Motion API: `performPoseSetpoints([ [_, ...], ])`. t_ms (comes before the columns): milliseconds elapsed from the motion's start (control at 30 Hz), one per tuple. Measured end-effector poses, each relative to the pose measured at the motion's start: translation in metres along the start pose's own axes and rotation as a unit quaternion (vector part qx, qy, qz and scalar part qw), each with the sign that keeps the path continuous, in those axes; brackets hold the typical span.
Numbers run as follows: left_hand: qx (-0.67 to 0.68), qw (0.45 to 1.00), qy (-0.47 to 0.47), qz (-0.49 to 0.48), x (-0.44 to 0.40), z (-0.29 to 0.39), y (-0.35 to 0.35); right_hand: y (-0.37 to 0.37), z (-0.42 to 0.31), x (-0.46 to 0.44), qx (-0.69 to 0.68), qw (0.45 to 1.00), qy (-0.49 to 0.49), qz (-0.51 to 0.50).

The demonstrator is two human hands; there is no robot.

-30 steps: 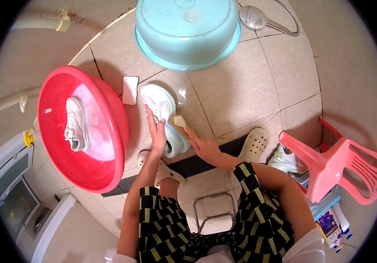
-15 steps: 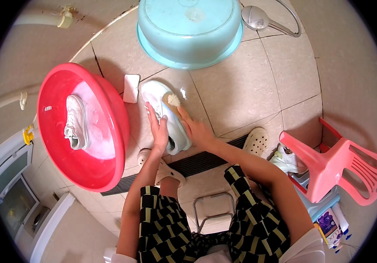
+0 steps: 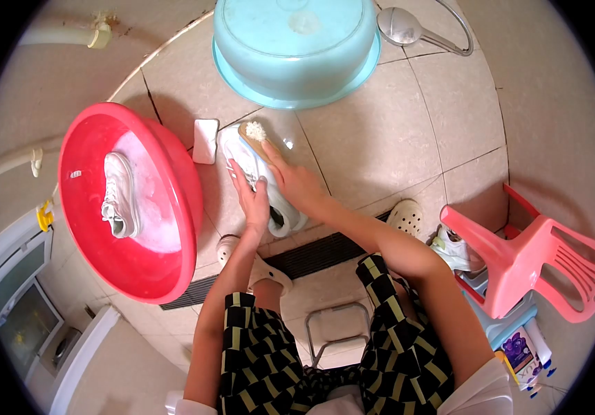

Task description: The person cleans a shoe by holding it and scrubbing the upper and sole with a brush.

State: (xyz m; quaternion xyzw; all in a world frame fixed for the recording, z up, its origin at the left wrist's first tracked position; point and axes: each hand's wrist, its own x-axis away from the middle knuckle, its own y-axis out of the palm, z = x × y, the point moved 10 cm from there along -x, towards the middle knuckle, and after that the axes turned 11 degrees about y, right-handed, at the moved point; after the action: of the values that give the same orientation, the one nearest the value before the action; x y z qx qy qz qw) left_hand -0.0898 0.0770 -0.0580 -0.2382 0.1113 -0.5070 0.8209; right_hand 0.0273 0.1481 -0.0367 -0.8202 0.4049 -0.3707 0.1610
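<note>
A white lace-up sneaker (image 3: 279,201) lies on the tiled floor, toe pointing away from me. My left hand (image 3: 251,202) is closed on its near side, fingers over the laces and thumb along the opening. In my right hand (image 3: 299,185) is a scrub brush (image 3: 252,135) with a wooden back and pale bristles; its head rests over the toe area of the sneaker. Part of the shoe is hidden under both hands and the brush. Beside the toe, to the left, lies a white rectangular block (image 3: 205,141).
A red basin (image 3: 190,200) with suds and another white sneaker (image 3: 119,194) stands left. An upturned light-blue basin (image 3: 294,76) and a shower head (image 3: 401,26) are at the far side. A pink plastic chair (image 3: 505,256) stands right, near a floor drain grate (image 3: 318,254).
My right hand and the brush have moved up and left along the sneaker toward its toe. The sneaker has shifted slightly; my left hand stays on it.
</note>
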Motion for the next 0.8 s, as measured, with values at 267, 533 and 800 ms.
performPoseSetpoints([
  [267, -0.013, 1.000, -0.009, 0.009, 0.001, -0.002, 0.003, 0.000, 0.024, 0.027, 0.026, 0.996, -0.060, 0.063],
  [533, -0.019, 1.000, 0.001, 0.015, 0.001, -0.001, 0.002, 0.008, 0.045, 0.062, 0.057, 0.998, -0.027, -0.014],
  [800, -0.008, 1.000, -0.002, 0.015, 0.005, -0.006, 0.000, 0.002, 0.059, 0.099, 0.031, 0.998, -0.030, -0.035],
])
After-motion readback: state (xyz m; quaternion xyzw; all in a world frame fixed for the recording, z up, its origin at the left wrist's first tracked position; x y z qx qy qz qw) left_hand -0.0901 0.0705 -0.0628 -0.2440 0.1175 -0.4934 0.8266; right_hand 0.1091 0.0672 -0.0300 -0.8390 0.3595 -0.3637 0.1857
